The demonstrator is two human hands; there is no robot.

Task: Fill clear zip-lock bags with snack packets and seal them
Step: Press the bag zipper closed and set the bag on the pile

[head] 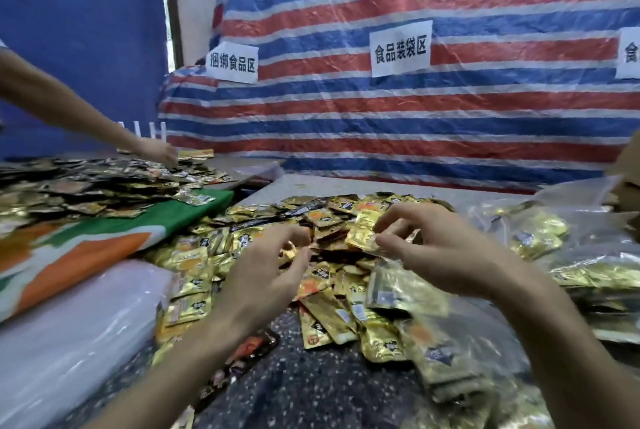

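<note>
A heap of gold snack packets (325,220) covers the middle of the speckled table (311,380). My right hand (436,252) pinches a gold snack packet (363,232) by its edge, just above the heap. My left hand (266,265) hovers over the heap with fingers curled; a small gold piece (289,252) shows at its fingertips, and whether the hand grips it I cannot tell. A clear zip-lock bag (446,369) holding gold packets lies under my right forearm. Filled clear bags (581,255) are stacked at the right.
Another person's hand (157,151) reaches into a second packet pile (86,189) on a green, orange and white cloth (104,241) at the left. A stack of clear plastic (69,342) lies at the front left. A striped tarp with paper signs (401,48) hangs behind.
</note>
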